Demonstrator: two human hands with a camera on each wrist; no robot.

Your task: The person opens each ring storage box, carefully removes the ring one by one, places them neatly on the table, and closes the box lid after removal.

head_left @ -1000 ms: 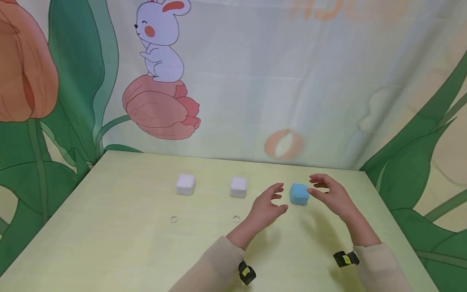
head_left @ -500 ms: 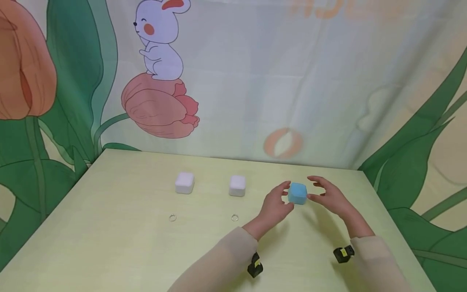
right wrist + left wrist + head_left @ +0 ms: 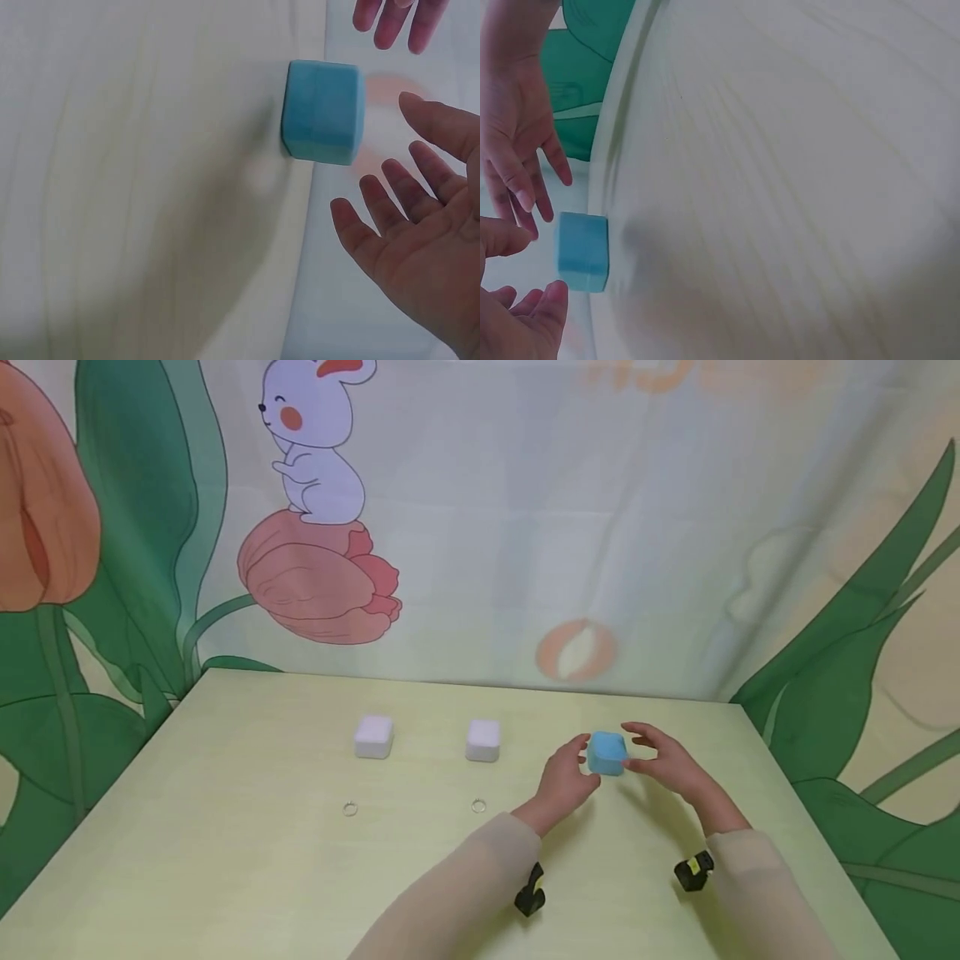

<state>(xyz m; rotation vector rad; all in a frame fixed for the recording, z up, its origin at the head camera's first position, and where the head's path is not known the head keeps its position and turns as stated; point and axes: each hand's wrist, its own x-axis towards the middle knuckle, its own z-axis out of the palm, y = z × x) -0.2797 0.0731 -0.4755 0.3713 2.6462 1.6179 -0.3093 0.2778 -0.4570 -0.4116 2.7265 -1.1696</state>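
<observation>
Both hands have closed in on the blue box [image 3: 607, 753] since a second ago. Left hand [image 3: 564, 781] and right hand [image 3: 664, 762] are flanking it with fingers spread and relaxed; contact cannot be told. The box is sitting on the table [image 3: 225, 860], right of two white boxes [image 3: 373, 737].

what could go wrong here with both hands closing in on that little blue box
1. In both wrist views the fingers look spread and clear of the blue box, so a hasty grab by the left hand or right hand could knock it away.
2. The nearer white box and small ring lie just left of the left arm; a sweep might nudge them.
</observation>
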